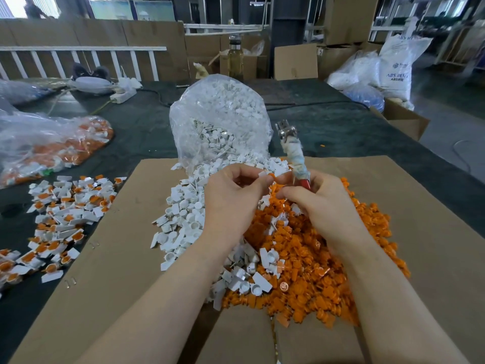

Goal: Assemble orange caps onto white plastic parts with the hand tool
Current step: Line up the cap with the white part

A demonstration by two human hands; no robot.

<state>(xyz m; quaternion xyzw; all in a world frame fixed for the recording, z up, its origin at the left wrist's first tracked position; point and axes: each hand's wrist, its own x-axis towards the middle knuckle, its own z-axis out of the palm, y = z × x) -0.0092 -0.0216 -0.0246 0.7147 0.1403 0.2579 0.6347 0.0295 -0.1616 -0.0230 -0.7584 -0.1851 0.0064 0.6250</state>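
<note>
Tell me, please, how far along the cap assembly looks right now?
Done: a spread of assembled pieces lies on the left. In hand: the left hand pinches a white part with an orange cap, while the right hand holds the hand tool. Left: large piles of white parts and orange caps, plus a full bag.

2 bare forearms; no sleeves; short fingernails

Hidden from me
My right hand [319, 203] covers the hand tool's [292, 151] lower handle; the orange bag [47, 148] runs off-frame left.
</note>
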